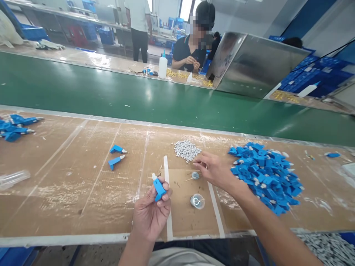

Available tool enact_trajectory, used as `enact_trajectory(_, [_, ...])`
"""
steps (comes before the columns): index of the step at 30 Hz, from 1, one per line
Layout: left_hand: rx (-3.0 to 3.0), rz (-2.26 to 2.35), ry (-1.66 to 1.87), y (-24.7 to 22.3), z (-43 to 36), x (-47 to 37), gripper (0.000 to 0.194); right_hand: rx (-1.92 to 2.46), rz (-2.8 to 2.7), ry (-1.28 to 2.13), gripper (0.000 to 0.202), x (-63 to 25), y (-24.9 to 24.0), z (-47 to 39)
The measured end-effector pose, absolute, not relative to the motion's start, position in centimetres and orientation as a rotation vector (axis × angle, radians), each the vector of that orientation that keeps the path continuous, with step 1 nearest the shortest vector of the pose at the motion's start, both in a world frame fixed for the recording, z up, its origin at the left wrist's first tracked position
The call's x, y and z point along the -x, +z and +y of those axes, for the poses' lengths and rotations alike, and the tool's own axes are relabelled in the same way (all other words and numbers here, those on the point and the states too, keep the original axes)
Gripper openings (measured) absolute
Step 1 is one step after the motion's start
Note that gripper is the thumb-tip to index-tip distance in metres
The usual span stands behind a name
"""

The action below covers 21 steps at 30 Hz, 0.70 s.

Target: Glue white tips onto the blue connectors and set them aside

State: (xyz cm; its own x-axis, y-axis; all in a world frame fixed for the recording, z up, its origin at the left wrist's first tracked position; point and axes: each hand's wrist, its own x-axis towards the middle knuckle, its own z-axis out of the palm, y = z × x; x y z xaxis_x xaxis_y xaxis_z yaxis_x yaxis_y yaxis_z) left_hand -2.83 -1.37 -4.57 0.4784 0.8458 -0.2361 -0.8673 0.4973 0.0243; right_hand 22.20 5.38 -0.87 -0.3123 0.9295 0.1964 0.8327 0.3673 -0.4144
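My left hand grips a blue plastic part with a white tip pointing up and away. To the right, my right hand is at the near right edge of a pile of small grey pieces. Its thumb and forefinger come close together at their tips; whatever is between them is too small to make out. Just below those fingers stands a small cup with a thin stick. A larger clear cup holding liquid and another stick sits nearer to me.
A large heap of blue parts lies right of my forearm. Two blue parts lie left, with more blue parts at the far left. Beyond the table runs a green conveyor belt; a person works across it, near a white bottle.
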Motion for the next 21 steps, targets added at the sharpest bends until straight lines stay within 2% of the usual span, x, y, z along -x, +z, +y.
enact_trajectory(6, [0.089, 0.293, 1.006, -5.2, -1.6, 2.8, 0.022, 1.596, -2.347, 0.268, 0.017, -20.9, -2.7, 7.4])
enact_trajectory(10, [0.095, 0.337, 0.991, -4.9, -1.6, 2.5, 0.028, 1.681, -2.417, 0.210, 0.018, -20.4, -3.3, 7.7])
enact_trajectory(21, [0.096, 0.302, 0.938, -4.5, -1.6, 2.4, 0.028, 1.810, -2.700, 0.206, 0.014, -18.2, -0.9, 9.8])
